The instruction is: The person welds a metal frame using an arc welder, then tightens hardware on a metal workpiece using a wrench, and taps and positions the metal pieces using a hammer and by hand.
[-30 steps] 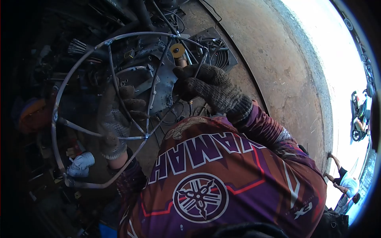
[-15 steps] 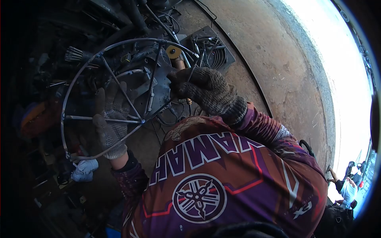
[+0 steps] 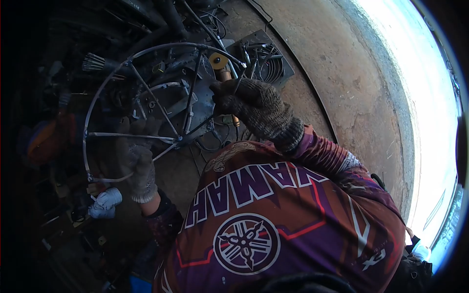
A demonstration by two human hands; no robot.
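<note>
A round metal frame (image 3: 100, 93) with straight spokes is held up in front of my chest. My right hand (image 3: 259, 105), in a dark knitted glove, is closed around a thin bar at the frame's right side. My left hand (image 3: 137, 163), in a greyish glove, grips the lower left rim. It covers part of that rim, and its fingers reach up in shadow behind a spoke. Spokes meet at a welded joint (image 3: 179, 138) between my hands. Behind the frame lie a dark metal plate (image 3: 202, 110) and a tool with a yellow disc (image 3: 218, 61).
A flat plate (image 3: 286, 73) with coiled metal lies beyond my right hand. A wire brush (image 3: 93, 62), an orange object (image 3: 46, 141) and a pale cloth bundle (image 3: 105, 201) are on the left. A long thin bar (image 3: 312, 85) crosses the floor. Someone's pale clothing (image 3: 421, 251) shows far right.
The round frame has tilted and its lower left rim has risen. My left hand opened, shifted and now grips the rim. My right hand has kept its hold; the distant person has moved lower in view.
</note>
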